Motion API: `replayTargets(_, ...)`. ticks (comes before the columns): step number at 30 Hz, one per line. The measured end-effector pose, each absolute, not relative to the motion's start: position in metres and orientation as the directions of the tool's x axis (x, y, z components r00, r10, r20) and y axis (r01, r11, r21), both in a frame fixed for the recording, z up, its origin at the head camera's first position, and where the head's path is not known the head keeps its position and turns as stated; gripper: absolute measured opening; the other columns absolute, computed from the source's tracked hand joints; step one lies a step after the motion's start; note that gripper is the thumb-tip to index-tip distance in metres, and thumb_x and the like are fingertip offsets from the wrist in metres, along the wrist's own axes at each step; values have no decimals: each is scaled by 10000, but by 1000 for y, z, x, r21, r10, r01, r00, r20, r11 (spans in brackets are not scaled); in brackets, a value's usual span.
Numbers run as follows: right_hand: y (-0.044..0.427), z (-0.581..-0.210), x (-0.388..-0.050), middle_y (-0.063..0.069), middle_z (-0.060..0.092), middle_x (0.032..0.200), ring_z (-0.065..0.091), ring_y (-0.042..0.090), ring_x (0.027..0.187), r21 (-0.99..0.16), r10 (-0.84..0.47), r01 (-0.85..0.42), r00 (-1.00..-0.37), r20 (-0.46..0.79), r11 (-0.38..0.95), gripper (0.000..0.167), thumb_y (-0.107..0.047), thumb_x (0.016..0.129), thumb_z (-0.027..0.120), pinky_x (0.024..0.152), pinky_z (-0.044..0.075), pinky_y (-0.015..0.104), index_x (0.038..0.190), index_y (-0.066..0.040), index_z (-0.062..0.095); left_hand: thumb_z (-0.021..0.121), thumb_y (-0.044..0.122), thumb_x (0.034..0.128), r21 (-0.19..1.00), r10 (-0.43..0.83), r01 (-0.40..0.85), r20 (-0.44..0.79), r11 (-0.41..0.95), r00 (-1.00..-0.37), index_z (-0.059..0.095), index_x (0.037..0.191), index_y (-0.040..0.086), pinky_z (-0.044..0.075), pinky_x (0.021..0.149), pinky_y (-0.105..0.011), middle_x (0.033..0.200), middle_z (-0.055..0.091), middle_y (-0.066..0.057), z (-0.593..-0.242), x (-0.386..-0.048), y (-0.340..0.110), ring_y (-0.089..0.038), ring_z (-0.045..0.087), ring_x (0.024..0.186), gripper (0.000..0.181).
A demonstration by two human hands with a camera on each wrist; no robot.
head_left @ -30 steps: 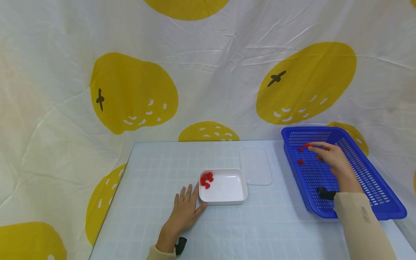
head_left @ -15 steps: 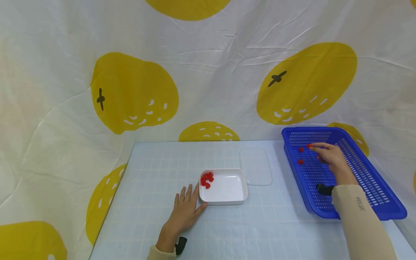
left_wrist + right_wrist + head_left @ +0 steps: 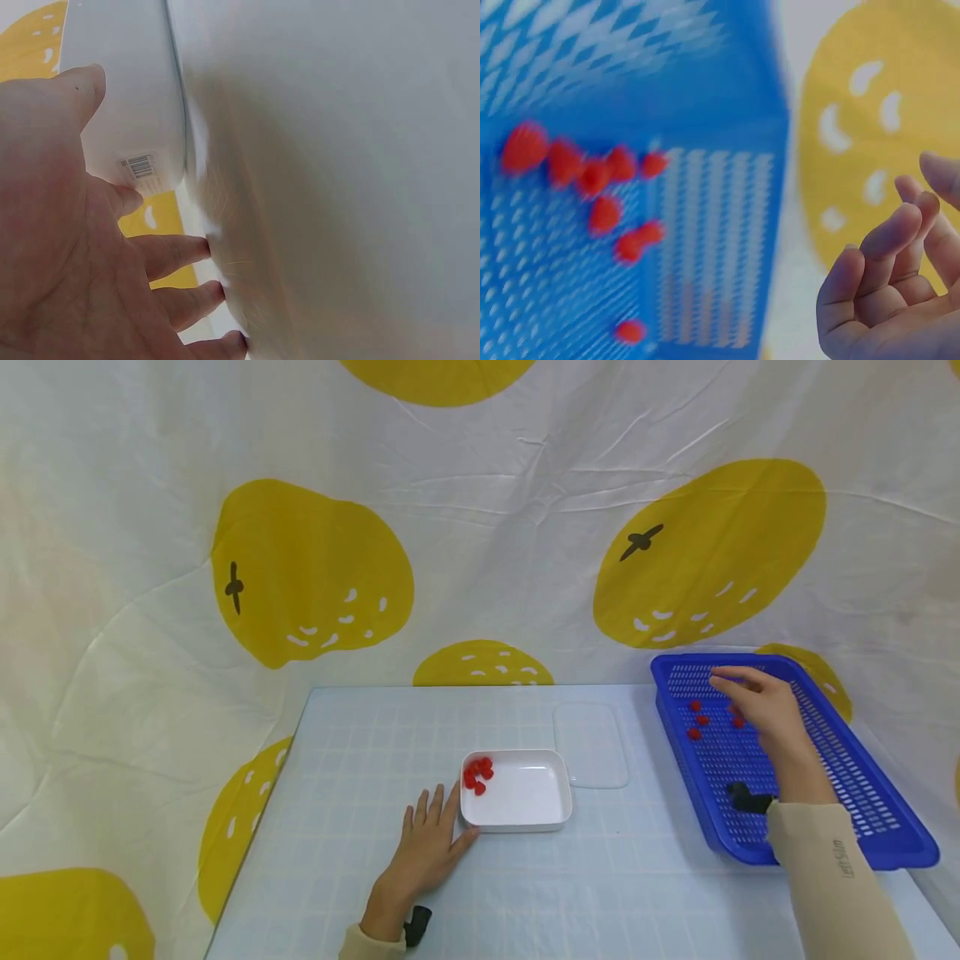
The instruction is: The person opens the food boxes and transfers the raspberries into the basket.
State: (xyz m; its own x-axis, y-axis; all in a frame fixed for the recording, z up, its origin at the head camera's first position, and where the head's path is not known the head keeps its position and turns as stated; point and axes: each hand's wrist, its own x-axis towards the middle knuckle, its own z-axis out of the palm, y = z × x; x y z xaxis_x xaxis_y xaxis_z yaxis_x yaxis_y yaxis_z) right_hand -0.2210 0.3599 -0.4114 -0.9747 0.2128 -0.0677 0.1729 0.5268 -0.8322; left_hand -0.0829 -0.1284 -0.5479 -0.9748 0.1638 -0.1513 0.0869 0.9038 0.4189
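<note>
My left hand point(image 3: 426, 856) lies spread on the table, with thumb and forefinger against the left side of a white rectangular dish point(image 3: 527, 806). Several small red berry-like pieces point(image 3: 479, 788) sit in that dish's left end. In the left wrist view, the dish's outer wall point(image 3: 131, 124) shows a barcode beside the thumb. My right hand point(image 3: 772, 714) is over the far part of a blue perforated basket point(image 3: 686, 793), thumb and forefinger apart, with nothing seen between them. More red pieces point(image 3: 606, 215) lie on the basket floor, several of them in the right wrist view.
A clear flat lid point(image 3: 590, 747) lies behind and right of the dish. The pale checked tabletop point(image 3: 360, 735) ends at a white cloth backdrop point(image 3: 495, 543) printed with yellow fruit. The basket stands at the table's right side.
My right hand has let go of the red piece at its fingertips and lifted slightly. An extra piece now shows between two others on the basket floor. My left hand stays put.
</note>
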Motion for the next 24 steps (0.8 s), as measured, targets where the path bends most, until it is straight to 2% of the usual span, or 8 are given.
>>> replayTargets(5, 326, -397, -208, -28, 566, 806, 563, 186, 795, -859, 151, 92, -988, -18, 503, 577, -530, 914, 672, 701, 442, 332, 1345, -147, 641, 511, 596, 977, 415, 165, 87, -156, 906, -974, 190, 1613, 152, 78, 1150, -656, 1623, 219, -198, -548, -83, -128, -437, 97, 1490, 839)
replayTargets(10, 289, -395, -198, 13, 515, 766, 537, 241, 760, -883, 48, -40, -996, 70, 468, 467, -418, 938, 698, 566, 455, 286, 1299, -123, 673, 519, 593, 975, 412, 161, 80, -165, 908, -973, 185, 1614, 158, 78, 1151, -654, 1626, 217, -192, -549, -84, -127, -432, 94, 1492, 843)
replayTargets(15, 253, -400, -193, 18, 536, 769, 509, 217, 722, -894, -50, -149, -989, 141, 423, 374, -321, 950, 711, 591, 466, 267, 1247, -93, 702, 523, 593, 973, 407, 155, 77, -162, 910, -974, 189, 1614, 158, 80, 1151, -654, 1625, 218, -192, -549, -84, -127, -434, 94, 1492, 844)
replayTargets(16, 246, -401, -192, 23, 549, 770, 510, 215, 713, -898, -68, -163, -987, 148, 409, 366, -303, 950, 715, 612, 469, 264, 1239, -78, 703, 523, 593, 972, 404, 154, 77, -162, 912, -975, 189, 1614, 158, 80, 1151, -654, 1625, 218, -192, -549, -84, -127, -434, 94, 1492, 845)
replayTargets(19, 226, -406, -192, 58, 600, 780, 542, 232, 705, -892, -113, -191, -981, 158, 410, 344, -276, 946, 722, 562, 429, 264, 1220, -69, 708, 527, 589, 972, 401, 154, 80, -157, 913, -976, 193, 1613, 153, 86, 1149, -657, 1623, 224, -196, -548, -84, -127, -437, 99, 1490, 843)
replayTargets(24, 197, -416, -192, 155, 588, 805, 536, 249, 684, -910, -180, -191, -975, 132, 367, 325, -278, 942, 726, 530, 395, 264, 1202, -84, 718, 540, 579, 970, 404, 155, 84, -146, 911, -977, 199, 1611, 153, 88, 1148, -659, 1620, 232, -195, -548, -83, -126, -439, 109, 1488, 842)
